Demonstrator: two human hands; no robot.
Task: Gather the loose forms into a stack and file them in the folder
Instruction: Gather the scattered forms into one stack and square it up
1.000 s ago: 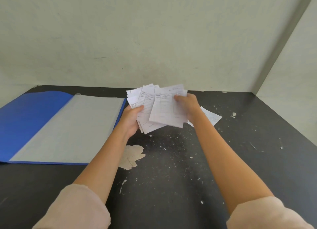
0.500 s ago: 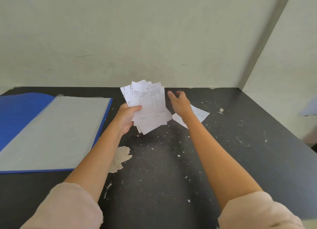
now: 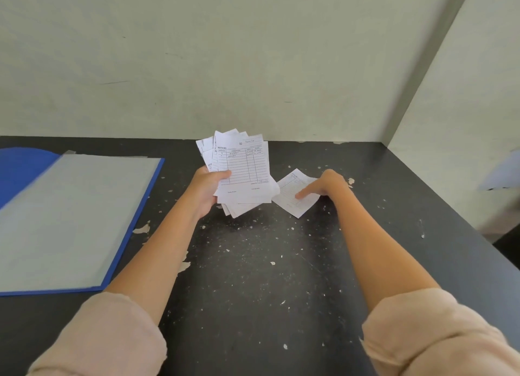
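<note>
White forms [image 3: 242, 170] are gripped in my left hand [image 3: 206, 188]; my right hand [image 3: 323, 185], fingers flat, presses the last form [image 3: 295, 195] on the table. Next I must pinch it; folder [image 3: 70, 221] lies open, left.

- open blue card folder [image 3: 25, 164]: solid bright blue, with a flat pale grey inner sheet [image 3: 70, 221]
- fanned stack of white paper forms [image 3: 244, 173]: black ruled grid, dark handwriting
- loose white paper form [image 3: 289, 200]: faint grid lines
- black tabletop [image 3: 267, 277]: matt, speckled with pale chips
- pale pink fabric sleeves [image 3: 107, 336]: plain
- painted wall [image 3: 253, 52]: pale grey-green
</note>
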